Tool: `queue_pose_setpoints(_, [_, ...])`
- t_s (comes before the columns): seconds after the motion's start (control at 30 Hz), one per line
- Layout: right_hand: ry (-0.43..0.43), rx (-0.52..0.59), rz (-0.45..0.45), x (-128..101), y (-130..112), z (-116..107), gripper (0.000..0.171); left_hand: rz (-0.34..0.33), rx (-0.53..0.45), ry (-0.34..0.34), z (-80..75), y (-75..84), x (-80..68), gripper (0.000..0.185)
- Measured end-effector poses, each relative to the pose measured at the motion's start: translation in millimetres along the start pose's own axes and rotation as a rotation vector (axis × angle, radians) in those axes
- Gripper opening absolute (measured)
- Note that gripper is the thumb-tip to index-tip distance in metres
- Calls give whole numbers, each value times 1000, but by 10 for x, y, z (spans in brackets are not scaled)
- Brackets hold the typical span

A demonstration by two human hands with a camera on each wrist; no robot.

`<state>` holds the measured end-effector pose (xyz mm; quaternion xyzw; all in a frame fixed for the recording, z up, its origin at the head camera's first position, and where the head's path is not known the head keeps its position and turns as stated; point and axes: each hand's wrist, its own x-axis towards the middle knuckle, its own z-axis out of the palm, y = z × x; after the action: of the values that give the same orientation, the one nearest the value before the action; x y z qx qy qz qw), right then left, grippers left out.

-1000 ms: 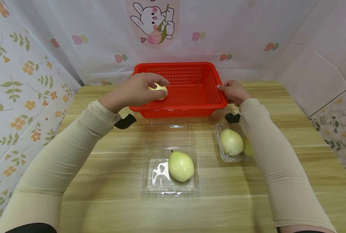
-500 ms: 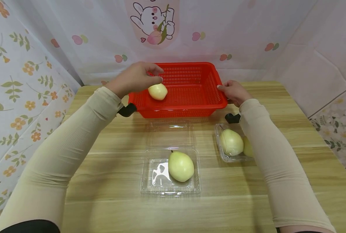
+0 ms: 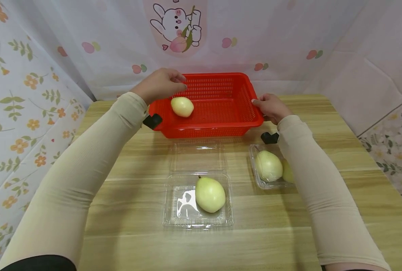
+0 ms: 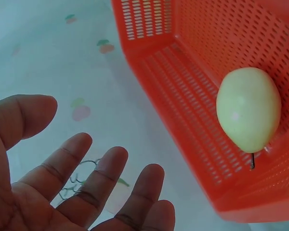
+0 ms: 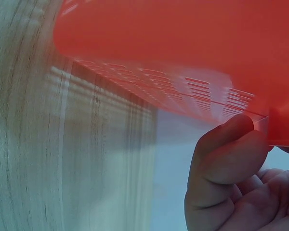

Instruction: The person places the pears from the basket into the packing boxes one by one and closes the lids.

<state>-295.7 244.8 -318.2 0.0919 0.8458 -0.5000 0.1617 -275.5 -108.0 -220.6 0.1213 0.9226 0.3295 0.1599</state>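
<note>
A red plastic basket (image 3: pixel 214 130) stands at the back of the table, and a pale yellow-green pear (image 3: pixel 182 107) lies in its left end. Over the basket's left end, above the pear, is my left hand (image 3: pixel 162 84); it holds nothing, and in the left wrist view its fingers (image 4: pixel 106 178) are spread and relaxed, apart from the basket. My right hand (image 3: pixel 272 107) grips the basket's right rim, fingers curled under the edge in the right wrist view. Nearer me, a second pear (image 3: pixel 210 194) sits in the right half of an open clear plastic clamshell box (image 3: pixel 174 222).
Right of the clamshell, another clear box (image 3: pixel 263 185) holds two pears (image 3: pixel 268 166), partly hidden by my right sleeve (image 3: pixel 319 184). The wooden table (image 3: pixel 136 233) ends at a white printed curtain (image 3: pixel 282 37) behind the basket.
My left hand has risen off the pear in the basket and moved back and slightly left, uncovering the pear. The right hand keeps its grip on the rim.
</note>
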Motion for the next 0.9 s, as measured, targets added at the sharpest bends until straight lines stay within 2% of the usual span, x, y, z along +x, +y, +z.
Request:
queue_pose_setpoints(0.33, [4, -16, 3, 12, 22, -18, 34, -59, 14, 13, 21, -66, 235, 44])
queue_pose_setpoints(0.7, [-5, -18, 2, 3, 32, -21, 34, -213, 47, -5, 106, -108, 492, 46])
queue_pose_setpoints(0.9, [-6, -12, -3, 28, 35, -16, 33, -257, 64, -18, 165, -209, 623, 36])
